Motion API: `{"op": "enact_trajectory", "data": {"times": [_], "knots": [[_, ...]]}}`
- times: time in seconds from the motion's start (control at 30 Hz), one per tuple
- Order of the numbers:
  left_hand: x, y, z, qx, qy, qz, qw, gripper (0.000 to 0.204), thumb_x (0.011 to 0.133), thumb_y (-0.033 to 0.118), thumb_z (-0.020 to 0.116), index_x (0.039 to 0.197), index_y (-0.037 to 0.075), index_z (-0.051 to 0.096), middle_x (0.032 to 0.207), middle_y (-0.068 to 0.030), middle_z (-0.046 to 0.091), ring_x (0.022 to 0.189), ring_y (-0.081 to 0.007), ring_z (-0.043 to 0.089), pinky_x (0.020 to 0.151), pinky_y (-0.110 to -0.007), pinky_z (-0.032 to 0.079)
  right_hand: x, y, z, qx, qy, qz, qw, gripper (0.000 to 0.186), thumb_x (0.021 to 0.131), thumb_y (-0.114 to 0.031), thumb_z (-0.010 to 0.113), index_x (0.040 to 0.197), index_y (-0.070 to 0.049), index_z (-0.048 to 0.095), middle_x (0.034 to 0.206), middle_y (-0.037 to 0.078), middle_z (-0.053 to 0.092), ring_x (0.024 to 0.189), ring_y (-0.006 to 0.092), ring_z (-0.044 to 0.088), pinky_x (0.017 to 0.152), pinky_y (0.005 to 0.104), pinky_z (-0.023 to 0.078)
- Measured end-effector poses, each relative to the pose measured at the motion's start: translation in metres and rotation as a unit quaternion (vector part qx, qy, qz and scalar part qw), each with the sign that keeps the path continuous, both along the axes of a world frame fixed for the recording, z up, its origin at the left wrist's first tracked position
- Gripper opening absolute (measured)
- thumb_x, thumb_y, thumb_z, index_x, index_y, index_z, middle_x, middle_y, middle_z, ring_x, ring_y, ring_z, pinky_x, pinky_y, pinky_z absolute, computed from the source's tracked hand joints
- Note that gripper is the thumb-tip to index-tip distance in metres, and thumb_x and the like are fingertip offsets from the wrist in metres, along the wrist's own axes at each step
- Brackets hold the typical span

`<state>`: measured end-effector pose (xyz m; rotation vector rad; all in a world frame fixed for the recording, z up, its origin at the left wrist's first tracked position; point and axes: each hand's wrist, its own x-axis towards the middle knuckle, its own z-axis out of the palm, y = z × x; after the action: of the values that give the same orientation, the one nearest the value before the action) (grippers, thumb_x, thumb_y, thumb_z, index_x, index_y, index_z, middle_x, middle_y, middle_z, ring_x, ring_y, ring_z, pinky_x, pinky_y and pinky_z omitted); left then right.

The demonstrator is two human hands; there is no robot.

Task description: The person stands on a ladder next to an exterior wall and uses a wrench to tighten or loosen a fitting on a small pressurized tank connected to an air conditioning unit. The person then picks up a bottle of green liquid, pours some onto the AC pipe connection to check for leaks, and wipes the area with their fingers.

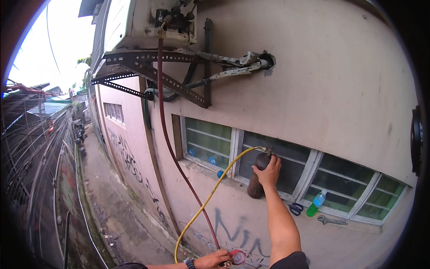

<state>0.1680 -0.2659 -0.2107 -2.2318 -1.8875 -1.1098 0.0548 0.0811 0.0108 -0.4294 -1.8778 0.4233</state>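
While R hand [268, 170] has its grip round the dark-brown metal cylinder [255, 188] by the white-framed window [309, 175], keep it steady w/ the yellow rubber hose [218, 183] slack; L hand [216, 259] is at the round red-rimmed gauge [238, 257], can't tell its grip.

Outdoor AC unit [159, 27] gets chopped by the top edge. Right hand [269, 170] blocks part of the dark cylinder [255, 187]. Yellow hose [238, 159] loses its lower end down by the left forearm [170, 266]. Red-rimmed gauge [238, 257] near the left hand [214, 259] is way too small to read. No clue what the black thing [417, 141] at the right rim is.
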Motion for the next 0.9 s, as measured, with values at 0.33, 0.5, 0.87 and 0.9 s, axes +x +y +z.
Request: {"op": "enact_trajectory", "data": {"times": [0.33,0.5,0.87,0.9], "knots": [[0.016,-0.016,0.033,-0.107,-0.17,-0.005,0.98,0.029,0.092,0.018,0.073,0.116,0.004,0.065,0.105,-0.017,0.056,0.096,-0.0362,0.059,0.083,-0.044,0.048,0.004,0.003,-0.001,-0.01,-0.01,-0.004,1.0,0.095,0.064,-0.032,0.097,0.138,-0.002,0.046,0.142,0.023,0.047,0.13,0.0449,0.049,0.109,0.0514,0.047],[0.02,-0.018,0.034,-0.116,-0.16,0.009,0.98,0.031,0.091,0.02,0.076,0.115,0.003,0.064,0.106,-0.0162,0.056,0.098,-0.0354,0.059,0.085,-0.043,0.048,0.005,0.0,-0.001,-0.017,-0.011,-0.006,1.0,0.094,0.065,-0.032,0.097,0.138,-0.003,0.046,0.143,0.022,0.047,0.131,0.0445,0.049,0.109,0.0511,0.047],[0.025,-0.018,0.037,-0.119,-0.149,0.029,0.981,0.037,0.091,0.024,0.082,0.112,0.003,0.062,0.106,-0.0146,0.057,0.102,-0.0337,0.06,0.089,-0.041,0.05,0.005,0.001,-0.004,-0.009,-0.009,-0.005,1.0,0.093,0.065,-0.031,0.097,0.138,-0.003,0.046,0.142,0.023,0.047,0.131,0.0449,0.049,0.11,0.0513,0.047],[0.025,-0.018,0.037,-0.117,-0.146,0.029,0.982,0.038,0.091,0.025,0.083,0.112,0.003,0.061,0.106,-0.0144,0.057,0.102,-0.0335,0.06,0.089,-0.041,0.05,0.006,0.0,-0.004,-0.009,-0.009,-0.003,1.0,0.093,0.065,-0.031,0.097,0.138,-0.003,0.046,0.142,0.023,0.047,0.131,0.045,0.049,0.11,0.0512,0.047]]}}
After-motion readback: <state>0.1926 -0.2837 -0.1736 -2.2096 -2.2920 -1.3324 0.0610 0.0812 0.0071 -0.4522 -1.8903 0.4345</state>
